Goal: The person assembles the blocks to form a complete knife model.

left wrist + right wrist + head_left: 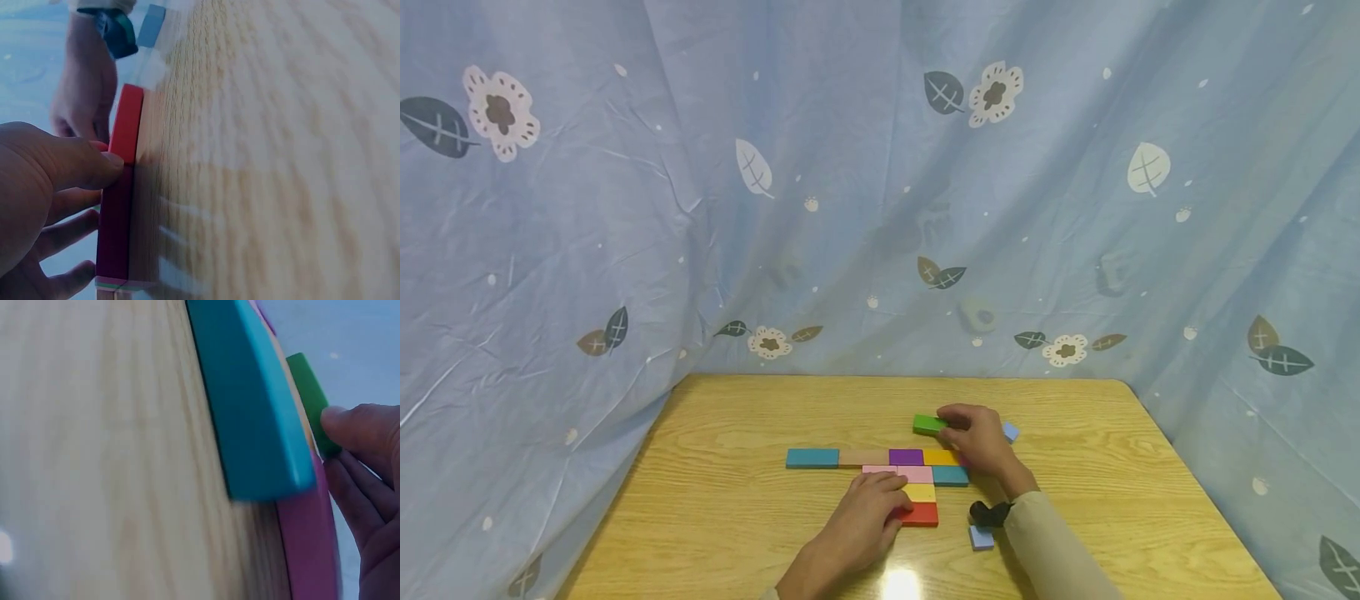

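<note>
My right hand (981, 437) pinches the right end of a green block (929, 425) between thumb and fingers, behind the block arrangement. In the right wrist view this green block (305, 390) sits beyond a teal block (250, 406) and a magenta block (309, 550). My left hand (865, 517) rests over the left side of the stacked rows. Those rows show pink blocks (915, 474), a yellow block (921, 493) and a red block (921, 513). In the left wrist view, its thumb touches the front where a red block (127, 122) meets a dark red block (115, 225).
A back row joins a teal block (812, 458), a tan block (863, 457), a purple block (906, 457) and an orange-yellow block (942, 457). Separate light blue blocks lie behind the right hand (1011, 432) and near the front (981, 538). A patterned curtain (850, 208) surrounds the wooden table (715, 517).
</note>
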`<state>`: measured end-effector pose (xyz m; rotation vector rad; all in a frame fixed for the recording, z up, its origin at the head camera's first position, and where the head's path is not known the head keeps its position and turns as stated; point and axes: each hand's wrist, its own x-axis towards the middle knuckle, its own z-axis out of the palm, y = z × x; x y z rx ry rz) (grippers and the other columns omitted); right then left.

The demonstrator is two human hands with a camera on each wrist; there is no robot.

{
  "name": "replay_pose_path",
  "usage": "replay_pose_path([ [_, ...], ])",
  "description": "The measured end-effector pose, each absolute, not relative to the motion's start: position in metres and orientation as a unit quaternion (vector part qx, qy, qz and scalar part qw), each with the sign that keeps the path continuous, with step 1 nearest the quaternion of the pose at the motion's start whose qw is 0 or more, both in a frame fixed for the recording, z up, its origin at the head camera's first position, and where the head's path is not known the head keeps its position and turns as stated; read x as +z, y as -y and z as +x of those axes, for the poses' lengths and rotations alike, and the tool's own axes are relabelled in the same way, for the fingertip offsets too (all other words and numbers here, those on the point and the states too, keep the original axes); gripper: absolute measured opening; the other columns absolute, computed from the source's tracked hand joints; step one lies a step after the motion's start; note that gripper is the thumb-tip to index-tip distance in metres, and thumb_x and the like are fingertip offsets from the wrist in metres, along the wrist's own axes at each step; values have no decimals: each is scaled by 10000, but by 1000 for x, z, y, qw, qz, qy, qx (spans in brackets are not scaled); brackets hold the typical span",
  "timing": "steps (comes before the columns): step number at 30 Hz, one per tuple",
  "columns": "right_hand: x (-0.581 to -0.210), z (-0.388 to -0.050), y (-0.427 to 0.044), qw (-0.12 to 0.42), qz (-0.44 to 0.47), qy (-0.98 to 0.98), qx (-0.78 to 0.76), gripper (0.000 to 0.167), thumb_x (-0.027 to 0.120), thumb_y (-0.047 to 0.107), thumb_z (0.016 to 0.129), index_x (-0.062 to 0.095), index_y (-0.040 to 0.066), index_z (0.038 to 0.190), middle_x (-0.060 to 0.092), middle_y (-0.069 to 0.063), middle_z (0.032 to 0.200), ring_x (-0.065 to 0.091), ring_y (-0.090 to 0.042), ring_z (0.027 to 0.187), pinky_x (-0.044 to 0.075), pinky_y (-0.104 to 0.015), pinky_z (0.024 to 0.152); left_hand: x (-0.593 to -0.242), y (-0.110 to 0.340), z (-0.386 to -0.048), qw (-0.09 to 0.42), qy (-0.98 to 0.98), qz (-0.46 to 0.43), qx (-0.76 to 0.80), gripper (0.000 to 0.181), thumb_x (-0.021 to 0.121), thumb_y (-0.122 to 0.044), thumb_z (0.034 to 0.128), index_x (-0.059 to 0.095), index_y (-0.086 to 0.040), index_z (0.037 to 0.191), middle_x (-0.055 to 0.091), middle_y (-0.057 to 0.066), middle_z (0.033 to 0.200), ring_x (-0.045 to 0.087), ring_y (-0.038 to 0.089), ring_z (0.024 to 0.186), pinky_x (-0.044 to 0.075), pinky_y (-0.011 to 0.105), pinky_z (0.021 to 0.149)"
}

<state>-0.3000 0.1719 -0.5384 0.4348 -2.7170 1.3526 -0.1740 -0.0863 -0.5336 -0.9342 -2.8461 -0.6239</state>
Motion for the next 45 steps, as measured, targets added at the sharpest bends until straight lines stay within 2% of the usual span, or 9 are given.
replay_pose_path([
  [4, -536, -287, -189, 65, 158, 869, 464, 324, 844, 22, 930, 807, 25, 1251, 820, -125, 1215, 798, -330, 1133, 671, -442, 992, -534, 86, -174, 47, 928, -309, -203, 187, 769, -117, 998, 844, -239, 1117, 747, 0, 1423, 641, 254, 1412, 502, 572, 1200],
  [9, -535, -265, -217, 82, 172, 858, 476, 325, 846, -13, 925, 801, 5, 1246, 816, -142, 1217, 803, -334, 1124, 672, -297, 951, -535, 86, -173, 59, 926, -314, -202, 183, 789, -106, 979, 842, -219, 1113, 759, 8, 1400, 645, 251, 1406, 512, 562, 1189],
  [13, -534, -244, -242, 81, 176, 863, 466, 337, 845, 14, 940, 793, 10, 1273, 810, -129, 1247, 800, -266, 1140, 641, -193, 941, -536, 86, -173, 63, 925, -314, -205, 190, 788, -102, 981, 843, -218, 1121, 762, 4, 1395, 646, 253, 1407, 510, 567, 1190],
  [17, -534, -226, -262, 85, 179, 865, 461, 351, 842, 32, 945, 784, 4, 1290, 804, -155, 1258, 793, -166, 1134, 638, -170, 920, -537, 87, -172, 68, 925, -314, -205, 192, 788, -102, 982, 843, -220, 1123, 761, 5, 1398, 650, 255, 1402, 511, 565, 1188],
  [23, -533, -208, -274, 85, 174, 870, 454, 334, 853, 54, 939, 802, 42, 1269, 821, -117, 1220, 775, -40, 1084, 640, -160, 899, -539, 88, -172, 71, 924, -314, -204, 186, 801, -110, 981, 840, -221, 1125, 759, 6, 1401, 649, 256, 1403, 512, 567, 1188],
  [30, -535, -203, -263, 92, 217, 861, 451, 329, 856, 18, 924, 810, 33, 1249, 819, -144, 1214, 787, -76, 1074, 670, -249, 925, -541, 87, -172, 75, 924, -314, -202, 189, 798, -112, 985, 839, -223, 1132, 754, 9, 1413, 647, 255, 1409, 513, 562, 1186],
  [37, -539, -202, -246, 56, 242, 863, 440, 294, 852, 69, 944, 827, 108, 1235, 828, -71, 1219, 752, -63, 1163, 667, -284, 967, -541, 87, -173, 72, 924, -315, -206, 184, 790, -107, 990, 842, -219, 1127, 757, 13, 1408, 651, 255, 1409, 512, 550, 1187],
  [45, -542, -200, -228, 72, 283, 878, 380, 306, 863, 74, 936, 827, 117, 1237, 832, -26, 1214, 755, -148, 1195, 674, -331, 973, -541, 87, -172, 72, 925, -314, -201, 190, 787, -104, 987, 843, -218, 1127, 758, 6, 1404, 650, 251, 1406, 514, 545, 1185],
])
